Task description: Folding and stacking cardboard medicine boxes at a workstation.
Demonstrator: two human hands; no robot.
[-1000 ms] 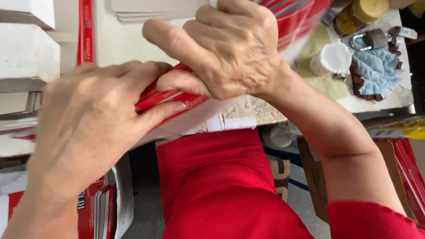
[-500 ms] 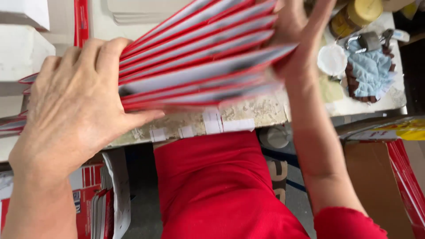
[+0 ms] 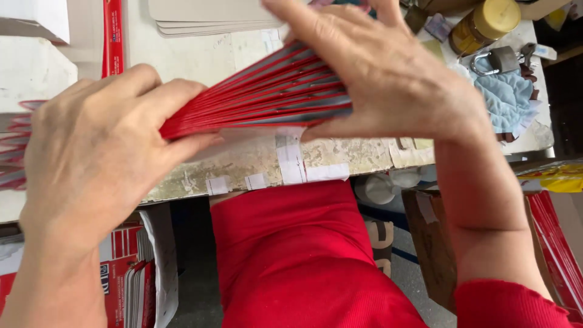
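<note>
A fanned stack of flat red and white folded cards (image 3: 261, 97) lies slanted above the worn table edge (image 3: 340, 158). My left hand (image 3: 97, 152) grips the stack's left end, fingers curled over the top. My right hand (image 3: 382, 73) presses on the right end, fingers spread across the sheets and thumb under them. More red sheet edges (image 3: 15, 152) stick out to the left behind my left wrist.
A pile of beige card blanks (image 3: 212, 15) lies at the back. At the right stand a yellow-lidded jar (image 3: 486, 24), a padlock (image 3: 495, 61) and a blue cloth (image 3: 507, 100). White boxes (image 3: 33, 67) sit at the left. Stacks of red cartons (image 3: 130, 279) stand below the table.
My right hand has come down from the stack's far right corner onto its top, and the fan of sheets has closed up and shifted left.
</note>
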